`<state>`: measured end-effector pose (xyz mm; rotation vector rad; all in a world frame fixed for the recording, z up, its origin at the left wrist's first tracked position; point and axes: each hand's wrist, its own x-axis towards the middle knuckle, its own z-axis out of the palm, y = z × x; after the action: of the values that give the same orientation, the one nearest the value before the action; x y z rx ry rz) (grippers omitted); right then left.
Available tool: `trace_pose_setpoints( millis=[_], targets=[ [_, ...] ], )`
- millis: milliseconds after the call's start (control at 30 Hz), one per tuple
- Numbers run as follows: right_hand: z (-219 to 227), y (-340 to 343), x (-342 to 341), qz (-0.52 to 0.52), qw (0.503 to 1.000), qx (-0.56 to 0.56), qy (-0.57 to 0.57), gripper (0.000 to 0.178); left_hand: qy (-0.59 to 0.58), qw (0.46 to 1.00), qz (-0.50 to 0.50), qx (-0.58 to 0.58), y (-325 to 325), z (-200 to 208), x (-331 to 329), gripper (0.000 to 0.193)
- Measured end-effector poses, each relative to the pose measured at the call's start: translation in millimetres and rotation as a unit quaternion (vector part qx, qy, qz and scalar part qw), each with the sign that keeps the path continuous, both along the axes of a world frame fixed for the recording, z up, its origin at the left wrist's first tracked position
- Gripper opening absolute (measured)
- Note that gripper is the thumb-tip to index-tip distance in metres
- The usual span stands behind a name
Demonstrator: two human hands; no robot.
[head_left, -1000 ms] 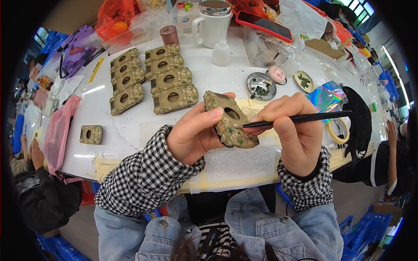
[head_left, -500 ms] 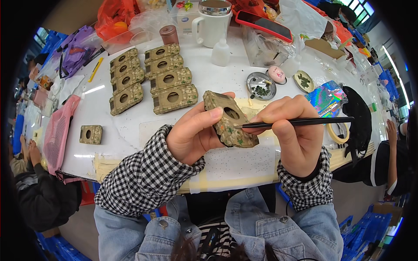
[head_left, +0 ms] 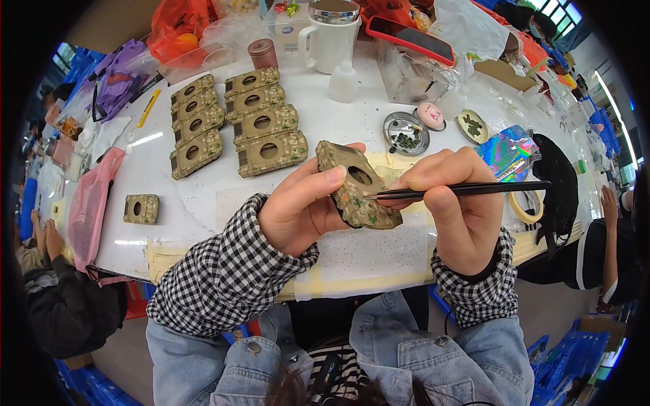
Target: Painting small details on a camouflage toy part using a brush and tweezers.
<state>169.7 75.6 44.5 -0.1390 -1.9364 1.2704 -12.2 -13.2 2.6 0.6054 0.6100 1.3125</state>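
My left hand grips a mottled tan-and-green model piece by its edges, thumb on its upper face. The piece is tilted and has a round hole, with small green and orange specks beside it. In my right hand is a pair of slim black tweezers, pinched between thumb and fingers. The tweezers' fine tips meet the face of the piece just below the hole, or hover very close to it. Whether they hold a tiny bit cannot be made out.
Two rows of similar pieces stand at the left back, and a smaller one lies nearer. A round metal dish of green bits, a shallow dish, tape roll, white mug and phone lie around. Speckled paper covers the front.
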Motion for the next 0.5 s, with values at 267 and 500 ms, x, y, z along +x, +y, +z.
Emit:
trace_pose_setpoints(
  millis=[267,500],
  targets=[
    [-3.1,-3.0,1.1,-0.02,1.0,-0.012,0.018,0.009,-0.011,1.0,0.008,0.004,-0.4,-2.8,-0.5,0.06],
    [-0.1,-4.0,2.8,-0.062,0.971,0.231,-0.002,0.026,-0.011,0.998,0.064,0.004,0.5,-8.8,-0.9,0.055]
  ],
)
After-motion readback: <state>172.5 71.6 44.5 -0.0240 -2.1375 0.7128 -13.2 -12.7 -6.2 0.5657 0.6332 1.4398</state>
